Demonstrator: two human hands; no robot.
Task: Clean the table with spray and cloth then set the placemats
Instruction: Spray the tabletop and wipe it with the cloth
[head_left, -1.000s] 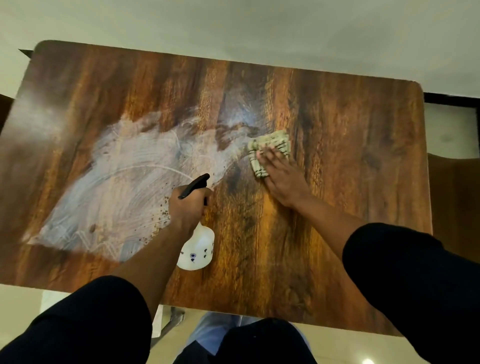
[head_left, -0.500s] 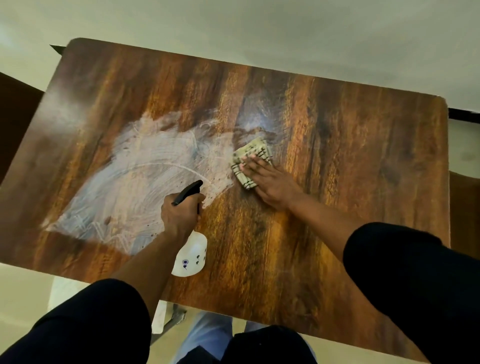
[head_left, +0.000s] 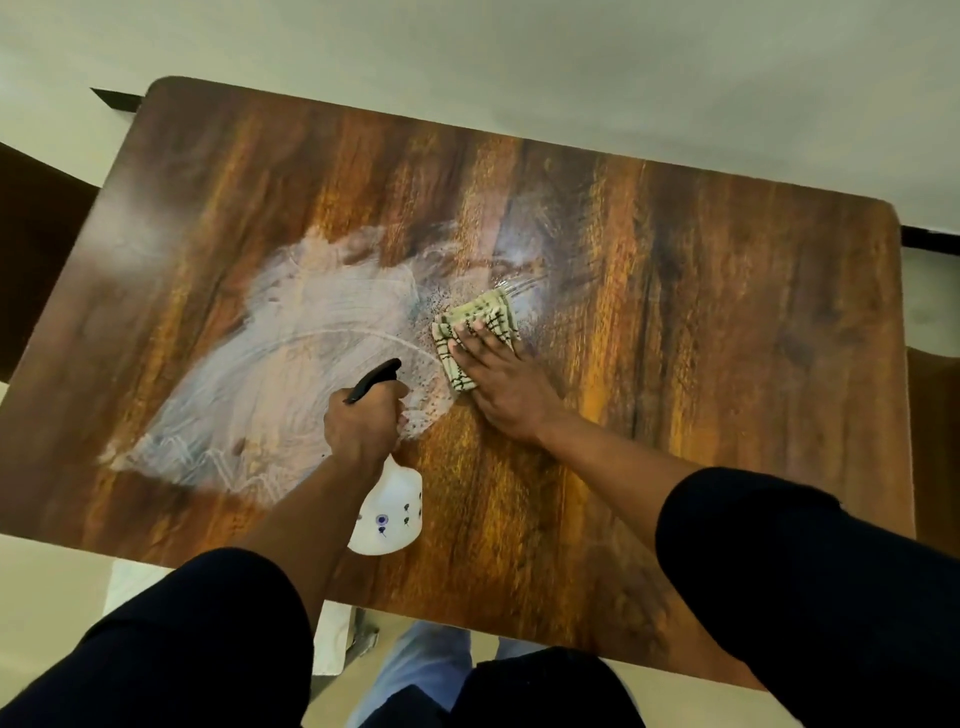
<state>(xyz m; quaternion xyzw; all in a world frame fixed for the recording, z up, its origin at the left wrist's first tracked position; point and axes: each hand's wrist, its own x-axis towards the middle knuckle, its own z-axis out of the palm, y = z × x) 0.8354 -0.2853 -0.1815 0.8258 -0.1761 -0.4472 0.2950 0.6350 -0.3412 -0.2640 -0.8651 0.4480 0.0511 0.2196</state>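
A brown wooden table (head_left: 701, 322) fills the view, with a wide whitish wet smear (head_left: 291, 364) across its left half. My left hand (head_left: 358, 426) grips the neck of a white spray bottle (head_left: 389, 514) with a black trigger head, held above the table's near middle. My right hand (head_left: 498, 379) lies flat with straight fingers on a folded yellowish checked cloth (head_left: 478, 322), pressing it to the table at the smear's right edge. No placemats are in view.
Pale floor (head_left: 519, 62) surrounds the table. A dark chair (head_left: 31, 234) stands at the table's left side and another brown one (head_left: 935, 441) at the right edge. My legs show below the near edge.
My right hand has slid the cloth leftward on the table, up to the wet smear's edge. The left hand with the bottle has stayed near the same spot; the view has shifted.
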